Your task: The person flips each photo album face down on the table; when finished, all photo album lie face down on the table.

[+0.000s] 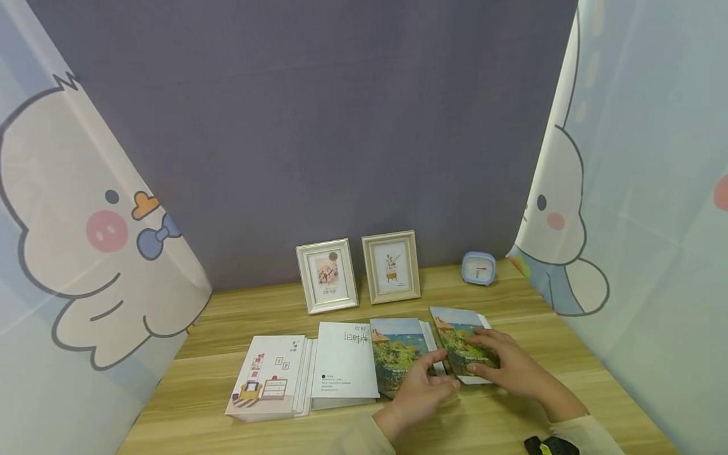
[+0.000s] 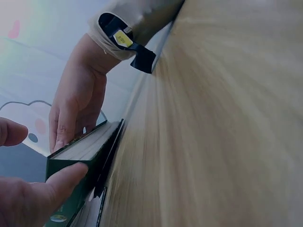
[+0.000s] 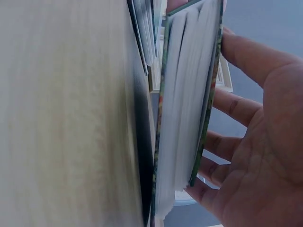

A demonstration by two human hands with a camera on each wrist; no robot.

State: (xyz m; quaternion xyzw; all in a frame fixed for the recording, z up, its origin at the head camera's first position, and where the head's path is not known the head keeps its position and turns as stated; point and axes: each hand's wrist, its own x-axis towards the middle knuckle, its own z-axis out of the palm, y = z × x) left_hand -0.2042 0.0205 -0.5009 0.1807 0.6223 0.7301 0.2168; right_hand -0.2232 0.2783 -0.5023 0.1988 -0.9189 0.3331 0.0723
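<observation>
While three books lie in a row toward the tabletop's near edge, the right hand (image 1: 506,366) rests flat-fingered on a fourth, landscape-covered book (image 1: 462,344), the left hand (image 1: 418,395) pinching its near corner; it is not yet aligned.
</observation>
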